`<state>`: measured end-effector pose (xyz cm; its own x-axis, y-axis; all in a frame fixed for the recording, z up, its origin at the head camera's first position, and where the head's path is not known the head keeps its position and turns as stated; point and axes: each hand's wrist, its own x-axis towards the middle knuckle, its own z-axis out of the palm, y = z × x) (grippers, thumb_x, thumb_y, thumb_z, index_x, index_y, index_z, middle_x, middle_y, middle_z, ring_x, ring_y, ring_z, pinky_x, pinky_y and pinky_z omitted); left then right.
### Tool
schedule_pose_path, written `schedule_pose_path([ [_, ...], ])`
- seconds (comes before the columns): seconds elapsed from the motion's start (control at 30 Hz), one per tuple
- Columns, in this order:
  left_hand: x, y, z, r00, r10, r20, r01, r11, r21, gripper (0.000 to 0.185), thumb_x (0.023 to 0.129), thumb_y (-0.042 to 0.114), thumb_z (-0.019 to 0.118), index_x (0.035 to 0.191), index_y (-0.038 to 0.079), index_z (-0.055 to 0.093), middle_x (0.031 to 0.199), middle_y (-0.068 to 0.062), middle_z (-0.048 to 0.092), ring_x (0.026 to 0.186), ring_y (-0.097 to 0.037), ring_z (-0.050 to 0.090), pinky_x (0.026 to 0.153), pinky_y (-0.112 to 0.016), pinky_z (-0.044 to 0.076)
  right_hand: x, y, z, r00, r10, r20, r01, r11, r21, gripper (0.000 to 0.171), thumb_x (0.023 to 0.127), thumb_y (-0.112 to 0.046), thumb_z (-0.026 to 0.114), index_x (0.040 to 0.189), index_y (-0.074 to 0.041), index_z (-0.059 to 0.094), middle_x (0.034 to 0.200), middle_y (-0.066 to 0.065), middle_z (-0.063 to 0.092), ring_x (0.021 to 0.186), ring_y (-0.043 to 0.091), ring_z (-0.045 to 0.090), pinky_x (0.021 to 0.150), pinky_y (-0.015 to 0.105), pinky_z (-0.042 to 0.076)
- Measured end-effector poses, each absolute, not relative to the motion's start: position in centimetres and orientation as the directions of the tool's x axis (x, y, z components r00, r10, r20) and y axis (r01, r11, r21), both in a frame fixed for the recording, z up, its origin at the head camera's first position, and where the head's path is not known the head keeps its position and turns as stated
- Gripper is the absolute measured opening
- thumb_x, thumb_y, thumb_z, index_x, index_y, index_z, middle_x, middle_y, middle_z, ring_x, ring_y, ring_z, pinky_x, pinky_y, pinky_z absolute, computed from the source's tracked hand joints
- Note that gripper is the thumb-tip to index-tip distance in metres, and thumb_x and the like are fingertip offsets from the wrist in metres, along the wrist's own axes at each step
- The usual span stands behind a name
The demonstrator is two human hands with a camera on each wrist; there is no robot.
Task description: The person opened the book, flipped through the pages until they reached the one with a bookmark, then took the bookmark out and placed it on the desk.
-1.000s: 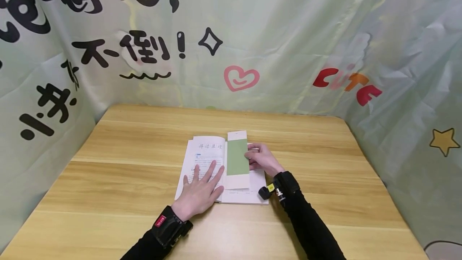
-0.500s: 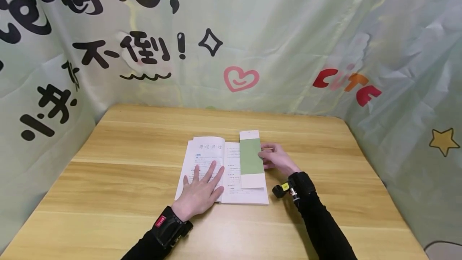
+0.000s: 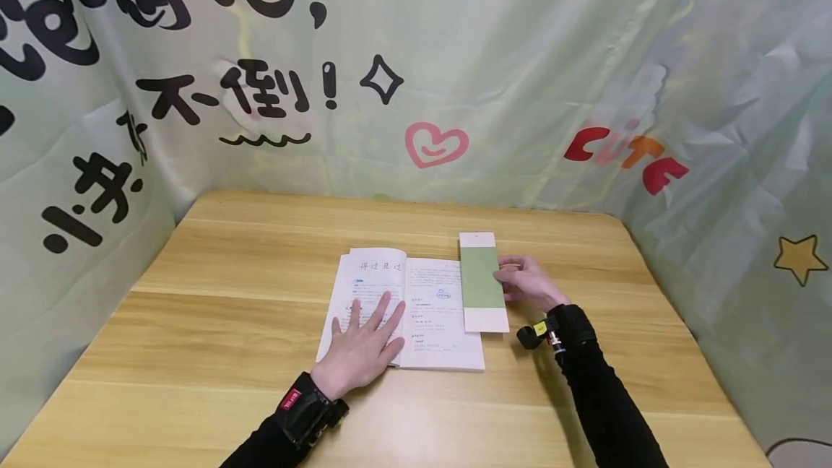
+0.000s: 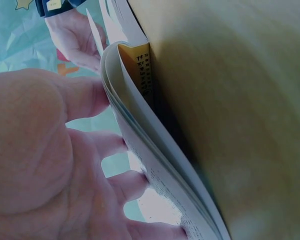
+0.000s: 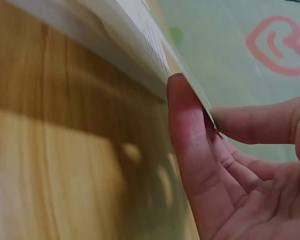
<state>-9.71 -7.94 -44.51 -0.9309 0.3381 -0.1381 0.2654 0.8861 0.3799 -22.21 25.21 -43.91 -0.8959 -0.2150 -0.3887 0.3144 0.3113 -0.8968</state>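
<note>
An open book (image 3: pixel 437 352) lies on the wooden table, its pages printed with small text. My left hand (image 3: pixel 360 352) rests on the left page with its fingers spread and straight; in the left wrist view its fingertips touch the paper near the book's lower edge. A green bookmark-like card (image 3: pixel 482 276) with white ends overlaps the book's right edge and sticks out past it. My right hand (image 3: pixel 529 284) pinches the card's right edge between thumb and fingers. In the right wrist view the card appears edge-on between the thumb and a finger, raised over the table.
The wooden table (image 3: pixel 227 287) extends around the book on all sides. A printed cloth (image 3: pixel 520 56) with lettering, a heart and a star hangs behind the table and along both sides. Each wrist wears a black strap with a small camera.
My right hand has carried the green card rightward across the right page, from beside the book's middle to past its right edge, uncovering print. The left hand stays on the left page.
</note>
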Motion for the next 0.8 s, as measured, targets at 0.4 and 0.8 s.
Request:
schedule_pose_path([
  [0.4,-9.8,-7.9,-44.6,-0.931,0.339,-0.137,0.267,0.886,0.379,0.056,0.106,0.044,0.041,0.158,0.026,0.034,0.169,-0.003,0.025,0.148,-0.058,0.023,0.109,-0.083,0.023,-23.0,28.0,-43.7,-0.897,-0.178,-0.403,0.315,0.381,-0.869,0.058,0.102,-0.012,0.054,0.149,0.011,0.029,0.104,0.002,0.056,0.082,0.009,0.057,0.072,0.024,0.057],
  [0.8,-9.7,-7.9,-44.5,-0.93,0.337,-0.144,0.263,0.887,0.379,0.056,0.106,0.044,0.041,0.158,0.025,0.034,0.169,-0.003,0.024,0.148,-0.058,0.022,0.109,-0.083,0.022,-24.1,28.6,-43.8,-0.898,-0.155,-0.411,0.331,0.375,-0.866,0.057,0.099,-0.01,0.058,0.144,0.012,0.032,0.106,0.007,0.057,0.082,0.011,0.064,0.073,0.026,0.059],
])
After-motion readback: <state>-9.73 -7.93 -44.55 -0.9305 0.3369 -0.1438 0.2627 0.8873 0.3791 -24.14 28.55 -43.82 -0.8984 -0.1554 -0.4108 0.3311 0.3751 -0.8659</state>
